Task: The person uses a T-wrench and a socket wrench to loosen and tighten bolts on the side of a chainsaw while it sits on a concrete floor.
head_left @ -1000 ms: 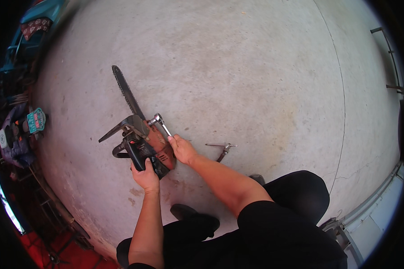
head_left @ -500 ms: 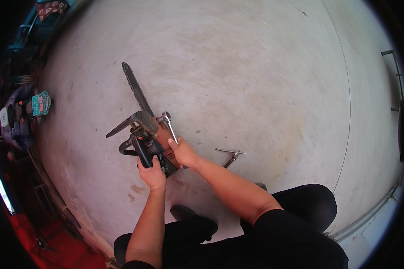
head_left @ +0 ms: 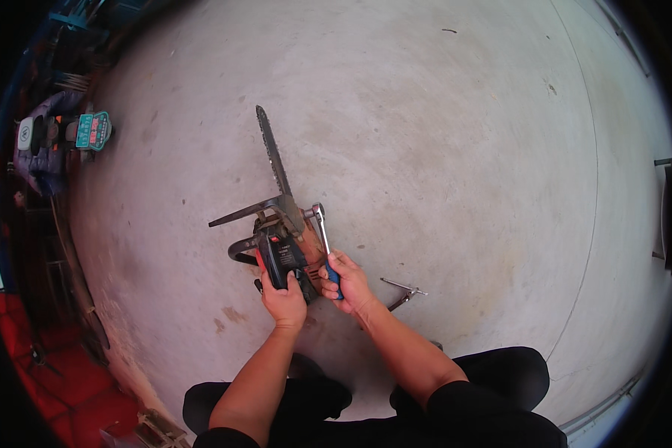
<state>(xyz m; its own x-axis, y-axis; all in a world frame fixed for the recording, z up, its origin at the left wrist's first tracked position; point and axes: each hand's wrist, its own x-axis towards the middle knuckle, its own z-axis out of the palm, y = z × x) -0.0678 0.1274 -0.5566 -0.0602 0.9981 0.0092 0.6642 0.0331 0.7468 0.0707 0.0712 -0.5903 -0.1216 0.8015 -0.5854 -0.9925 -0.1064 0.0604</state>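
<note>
A chainsaw (head_left: 286,254) with a black top cover and an orange-brown side stands on the concrete floor in front of me, its bar and chain (head_left: 272,149) pointing away. My left hand (head_left: 284,302) grips the rear of its body, thumb on top. In my right hand (head_left: 347,282) is a ratchet wrench (head_left: 324,231), held by its blue handle. The ratchet's head sits against the right side of the saw near the base of the bar; the fastener under it is hidden. The saw's black hand guard (head_left: 245,212) sticks out to the left.
Right of my right hand, a thin metal tool with a crossbar (head_left: 405,287) and a darker tool (head_left: 402,301) lie on the floor. A parked vehicle with a green plate (head_left: 93,131) stands at the far left, above a red surface (head_left: 75,396). A dark frame (head_left: 666,216) is at the right edge.
My right hand has shifted from the ratchet's metal shaft beside the saw down to its blue handle, which now shows. The saw sits farther right in view, its bar more upright; the view itself has moved.
</note>
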